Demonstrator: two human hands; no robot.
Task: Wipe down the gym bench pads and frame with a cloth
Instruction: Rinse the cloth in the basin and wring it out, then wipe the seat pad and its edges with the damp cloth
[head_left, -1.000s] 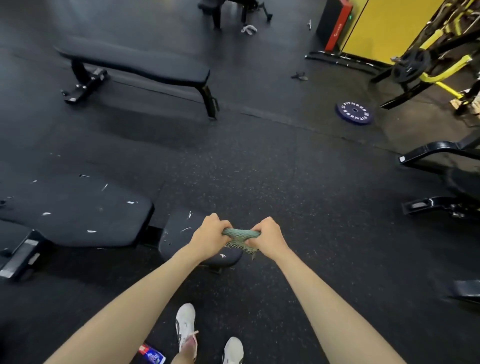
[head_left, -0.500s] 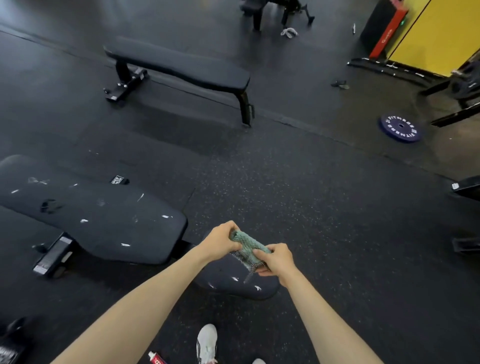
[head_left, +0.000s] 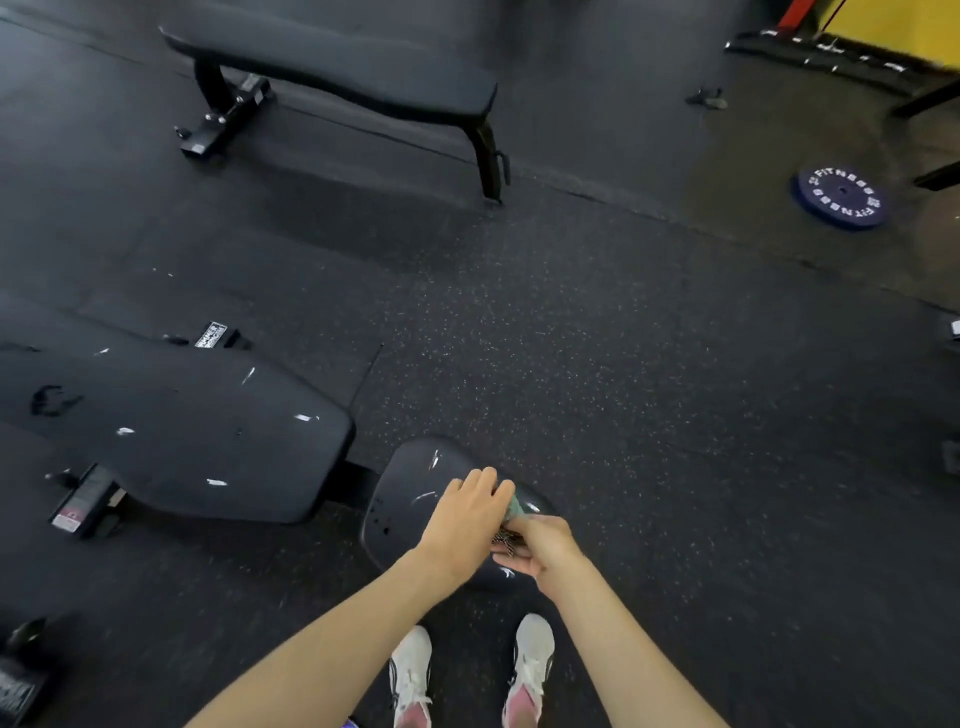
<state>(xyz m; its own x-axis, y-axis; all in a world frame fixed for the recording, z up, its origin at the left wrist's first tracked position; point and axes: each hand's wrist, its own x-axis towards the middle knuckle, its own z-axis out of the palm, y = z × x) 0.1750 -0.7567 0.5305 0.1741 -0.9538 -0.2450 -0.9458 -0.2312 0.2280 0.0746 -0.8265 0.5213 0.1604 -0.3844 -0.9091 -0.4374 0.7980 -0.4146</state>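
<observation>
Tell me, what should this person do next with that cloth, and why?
Probably press the cloth flat onto the seat pad and start a wiping stroke. The left hand and right hand grip it bunched up right over that pad, whose surface shows white streaks. Whether the cloth already touches the pad is unclear.

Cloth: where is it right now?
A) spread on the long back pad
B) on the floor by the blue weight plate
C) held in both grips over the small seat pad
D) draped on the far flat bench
C: left grip and right grip hold the green cloth between them, over the seat pad.
</observation>
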